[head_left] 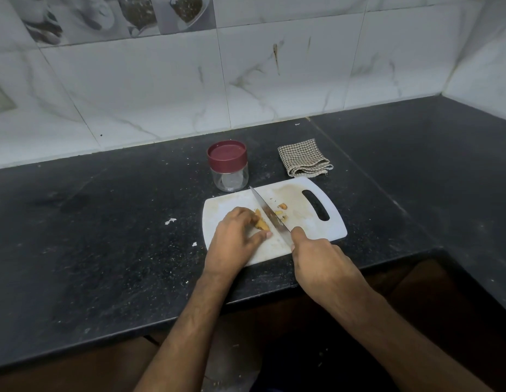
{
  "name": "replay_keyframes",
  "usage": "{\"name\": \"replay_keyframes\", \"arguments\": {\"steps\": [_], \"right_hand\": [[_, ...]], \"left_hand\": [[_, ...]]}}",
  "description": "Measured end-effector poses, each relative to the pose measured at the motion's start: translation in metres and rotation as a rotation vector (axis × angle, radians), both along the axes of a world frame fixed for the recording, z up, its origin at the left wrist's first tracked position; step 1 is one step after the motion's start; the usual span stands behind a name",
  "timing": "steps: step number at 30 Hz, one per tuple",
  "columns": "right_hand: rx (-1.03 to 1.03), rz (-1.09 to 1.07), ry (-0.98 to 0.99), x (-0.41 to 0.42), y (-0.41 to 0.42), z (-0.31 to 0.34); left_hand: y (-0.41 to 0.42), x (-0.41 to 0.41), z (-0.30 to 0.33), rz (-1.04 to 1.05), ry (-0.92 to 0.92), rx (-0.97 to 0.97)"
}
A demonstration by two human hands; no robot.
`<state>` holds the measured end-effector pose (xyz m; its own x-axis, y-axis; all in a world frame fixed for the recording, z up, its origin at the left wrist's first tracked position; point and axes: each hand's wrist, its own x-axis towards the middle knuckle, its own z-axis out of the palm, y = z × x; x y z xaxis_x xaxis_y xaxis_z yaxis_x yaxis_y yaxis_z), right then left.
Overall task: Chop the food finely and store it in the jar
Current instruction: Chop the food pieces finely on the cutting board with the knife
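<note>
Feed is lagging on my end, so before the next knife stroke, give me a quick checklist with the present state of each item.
1. Left hand holds the food piece on the cutting board: ok.
2. Right hand grips the knife: ok.
3. Left fingertips clear of the blade: cannot tell; the thumb tip lies close to it.
4. Pieces already cut are fine enough: not ok, still chunky.
5. Jar open for filling: not ok, red lid on.
6. Board flat on the counter: ok.

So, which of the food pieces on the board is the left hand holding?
The large piece left of the knife, under the left hand; the small cut bits lie free right of it.
</note>
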<state>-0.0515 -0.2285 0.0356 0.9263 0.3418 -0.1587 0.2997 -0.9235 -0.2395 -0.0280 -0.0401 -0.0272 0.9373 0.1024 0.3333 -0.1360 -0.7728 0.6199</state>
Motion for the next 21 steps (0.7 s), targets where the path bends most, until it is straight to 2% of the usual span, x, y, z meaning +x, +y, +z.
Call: {"name": "replay_keyframes", "arguments": {"steps": [4, 14, 21], "right_hand": [[0.034, 0.010, -0.030, 0.000, 0.001, -0.003], [0.040, 0.046, -0.126, -0.008, 0.004, -0.011], [-0.003, 0.049, -0.129, -0.013, 0.008, -0.006]], "left_hand": [[-0.005, -0.002, -0.001, 0.009, -0.028, 0.150], [-0.001, -0.002, -0.005, 0.039, -0.040, -0.002], [0.000, -0.004, 0.000, 0.007, -0.115, 0.111]]}}
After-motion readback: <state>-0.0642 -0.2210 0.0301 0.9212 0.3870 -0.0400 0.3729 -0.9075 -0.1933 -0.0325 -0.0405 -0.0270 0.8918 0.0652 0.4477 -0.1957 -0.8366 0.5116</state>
